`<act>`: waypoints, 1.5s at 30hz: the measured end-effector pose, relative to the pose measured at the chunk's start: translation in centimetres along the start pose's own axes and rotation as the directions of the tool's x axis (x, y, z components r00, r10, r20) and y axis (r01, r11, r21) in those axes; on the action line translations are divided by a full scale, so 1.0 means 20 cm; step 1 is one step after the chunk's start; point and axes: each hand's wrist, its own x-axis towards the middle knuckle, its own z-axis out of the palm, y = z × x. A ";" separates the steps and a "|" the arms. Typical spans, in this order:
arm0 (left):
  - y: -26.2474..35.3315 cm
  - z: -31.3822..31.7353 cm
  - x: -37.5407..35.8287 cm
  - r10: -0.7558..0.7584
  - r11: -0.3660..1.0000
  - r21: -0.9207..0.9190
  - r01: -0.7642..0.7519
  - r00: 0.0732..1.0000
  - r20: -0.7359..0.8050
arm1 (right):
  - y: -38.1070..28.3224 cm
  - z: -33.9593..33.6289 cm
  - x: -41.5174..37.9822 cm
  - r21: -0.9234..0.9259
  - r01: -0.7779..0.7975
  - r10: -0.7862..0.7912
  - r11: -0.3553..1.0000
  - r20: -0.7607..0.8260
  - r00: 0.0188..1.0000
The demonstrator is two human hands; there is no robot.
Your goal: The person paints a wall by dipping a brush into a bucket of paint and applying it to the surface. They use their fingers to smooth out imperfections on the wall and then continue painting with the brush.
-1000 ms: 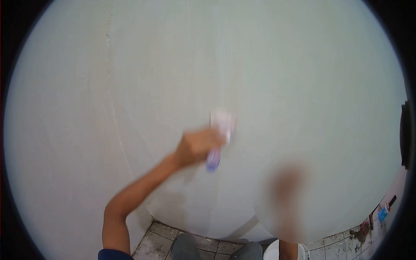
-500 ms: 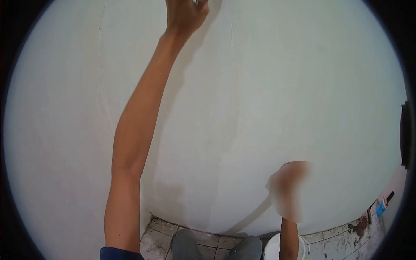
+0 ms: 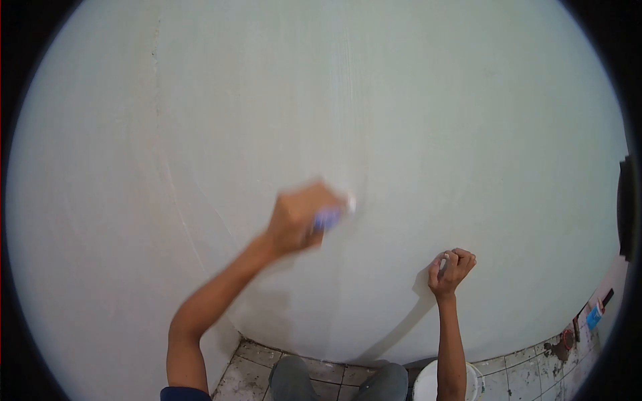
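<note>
In the head view, my left hand (image 3: 297, 215) is closed around a motion-blurred paintbrush (image 3: 328, 218) with a blue-violet handle. Its whitish tip (image 3: 351, 202) is at the wall (image 3: 401, 140), at the lower end of fine vertical streaks. Lower right, my right hand (image 3: 452, 273) rests close against the wall with its fingers curled. A small pale patch shows between thumb and fingers, and I cannot make out whether it is an object.
A white bucket (image 3: 426, 386) stands on the stained tile floor (image 3: 251, 364) below my right forearm. My knees (image 3: 292, 377) are at the wall's foot. Rightward lie a blue-and-white packet (image 3: 594, 315) and a red round item (image 3: 568, 339). A dark object (image 3: 626, 207) borders the right side.
My left hand has come down from the top edge to mid-wall with the paintbrush, and the elbow is now bent. My right hand stays in about the same place.
</note>
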 end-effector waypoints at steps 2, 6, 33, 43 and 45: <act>-0.21 -0.08 0.37 0.099 0.992 0.095 -0.084 0.981 -0.165 | -0.01 -0.01 0.00 -0.004 -0.009 0.009 1.000 0.006 1.000; -0.53 -0.30 1.14 0.384 0.841 0.517 -0.160 0.850 -0.362 | 0.01 0.00 -0.01 -0.009 -0.010 0.010 1.000 0.000 1.000; -0.40 -0.15 0.90 0.465 0.839 0.450 -0.307 0.833 -0.299 | 0.00 0.00 0.00 -0.028 0.014 -0.013 1.000 0.011 1.000; 0.50 0.41 -0.98 -0.220 0.970 -0.021 0.241 0.916 0.336 | 0.01 -0.01 0.00 -0.020 0.027 -0.027 0.999 0.019 0.999; 0.43 0.39 -0.97 -0.201 0.973 -0.057 0.221 0.948 0.245 | 0.01 -0.01 0.01 -0.017 0.030 -0.029 0.999 0.025 0.999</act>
